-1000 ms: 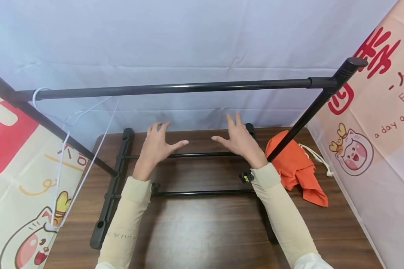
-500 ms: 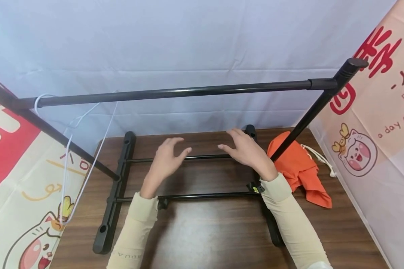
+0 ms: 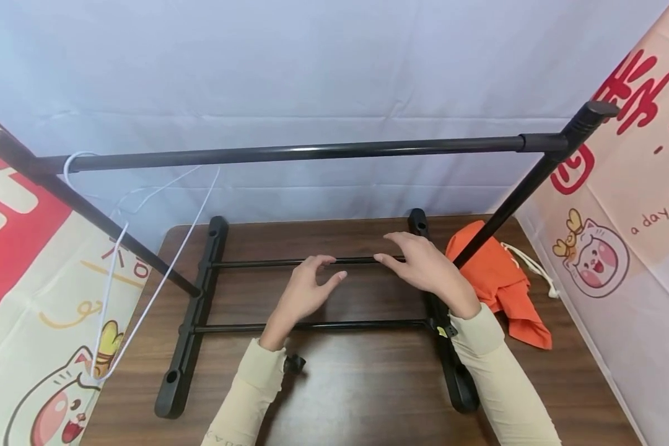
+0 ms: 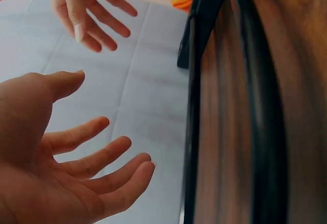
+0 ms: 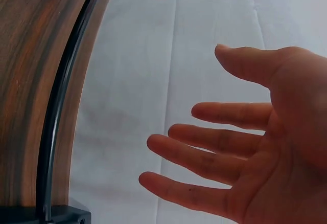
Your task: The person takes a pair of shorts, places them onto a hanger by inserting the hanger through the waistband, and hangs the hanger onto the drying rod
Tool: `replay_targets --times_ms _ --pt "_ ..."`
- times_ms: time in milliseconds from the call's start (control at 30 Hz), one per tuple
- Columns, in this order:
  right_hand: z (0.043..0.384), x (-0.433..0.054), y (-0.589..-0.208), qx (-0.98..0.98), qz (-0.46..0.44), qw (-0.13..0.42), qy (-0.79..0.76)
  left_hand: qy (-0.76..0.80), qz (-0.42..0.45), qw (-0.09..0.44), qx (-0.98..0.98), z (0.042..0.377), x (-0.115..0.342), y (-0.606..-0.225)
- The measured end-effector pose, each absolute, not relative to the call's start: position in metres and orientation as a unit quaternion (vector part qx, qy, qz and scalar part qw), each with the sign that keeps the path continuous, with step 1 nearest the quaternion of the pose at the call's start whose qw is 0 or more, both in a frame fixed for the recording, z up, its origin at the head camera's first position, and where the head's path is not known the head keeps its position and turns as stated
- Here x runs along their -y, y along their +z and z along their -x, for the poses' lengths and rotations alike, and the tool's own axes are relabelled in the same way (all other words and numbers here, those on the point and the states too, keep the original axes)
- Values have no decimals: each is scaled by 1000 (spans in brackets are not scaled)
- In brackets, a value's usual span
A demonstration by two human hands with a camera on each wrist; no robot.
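Observation:
My left hand [image 3: 303, 296] hovers over the lower bars of a black metal rack, fingers loosely bent and holding nothing. To its right, my right hand [image 3: 426, 266] is held above the rack's right foot [image 3: 459, 378], fingers relaxed, nothing in it. The palms face each other with a gap between. In the left wrist view the left hand [image 4: 76, 168] shows spread fingers and a free thumb. The right hand [image 5: 230, 147] looks the same in the right wrist view. A white cord [image 3: 111, 266] hangs in a loop from the left end of the top bar [image 3: 312, 152].
An orange drawstring pouch [image 3: 513, 303] lies on the wooden table [image 3: 368, 396] behind the rack's right post [image 3: 526, 186]. The rack's left foot [image 3: 186, 353] stands on the table's left side. A pale cloth backdrop [image 3: 323, 74] rises behind, with printed cloths at both sides.
The left hand has moved right and nearer to me. The right hand has also shifted right and down. Both stay without anything in them; the pouch and rack stay put.

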State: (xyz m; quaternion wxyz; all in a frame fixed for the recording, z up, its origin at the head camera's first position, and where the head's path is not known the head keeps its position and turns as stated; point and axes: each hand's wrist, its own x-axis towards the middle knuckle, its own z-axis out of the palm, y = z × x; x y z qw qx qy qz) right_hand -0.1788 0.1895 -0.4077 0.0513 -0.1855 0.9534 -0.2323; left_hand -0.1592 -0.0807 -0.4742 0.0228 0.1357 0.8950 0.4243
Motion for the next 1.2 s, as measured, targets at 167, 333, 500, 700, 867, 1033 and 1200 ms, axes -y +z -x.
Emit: replay_targets --times_ms 167,333,500,700,867,1033,1200 --pt "172 -193 -406 -949 185 56 -250 460 -121 39 -879 153 74 -482" --pt "166 -198 -407 -941 185 54 -279 531 -98 75 -838 145 65 -489" --pt "162 -208 -411 -931 173 68 -313 566 -73 90 -816 140 53 -493" --pt "154 -225 -414 -923 159 87 -340 621 -44 125 -772 134 38 -495" --pt "146 -241 -409 -916 153 86 -361 662 -51 161 -731 131 27 -498" --pt "139 -256 -400 -920 140 81 -357 694 -49 169 -698 131 16 -499" --pt "131 -272 -391 -921 134 83 -356 727 -23 179 -663 130 2 -499"
